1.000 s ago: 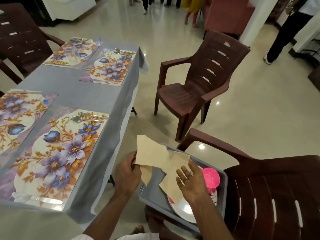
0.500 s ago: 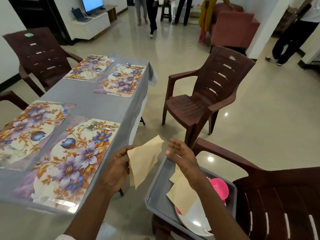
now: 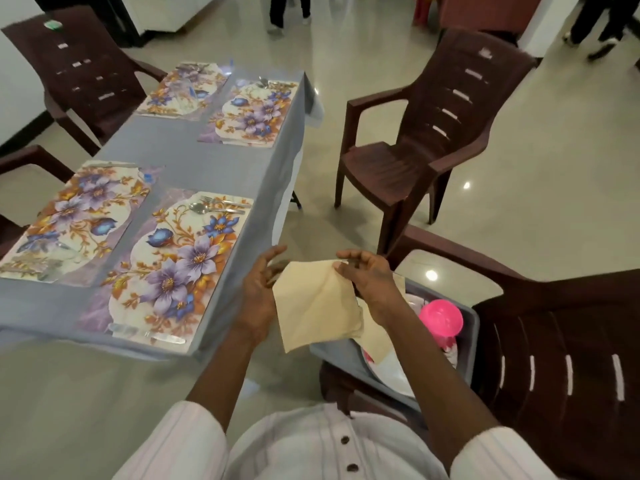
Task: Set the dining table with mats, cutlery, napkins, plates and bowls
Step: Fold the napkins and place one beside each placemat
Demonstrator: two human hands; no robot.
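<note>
Right hand (image 3: 372, 282) just joined in pinching the beige napkin (image 3: 317, 306) (left hand (image 3: 258, 289) grips its other edge), so folding's probably next.

we see a plain pale beige napkin (image 3: 317, 303). the tabletop (image 3: 194, 157) wears a flat blue-grey cloth, and the mats (image 3: 173, 265) on it show purple and blue flowers with orange-gold leaves on cream. the bowl (image 3: 440, 320) is bright pink, its tub (image 3: 332, 355) grey. the chairs (image 3: 388, 164) are dark brown, the floor (image 3: 519, 168) glossy cream, our shirt (image 3: 311, 445) white with faint stripes and dark buttons.
</note>
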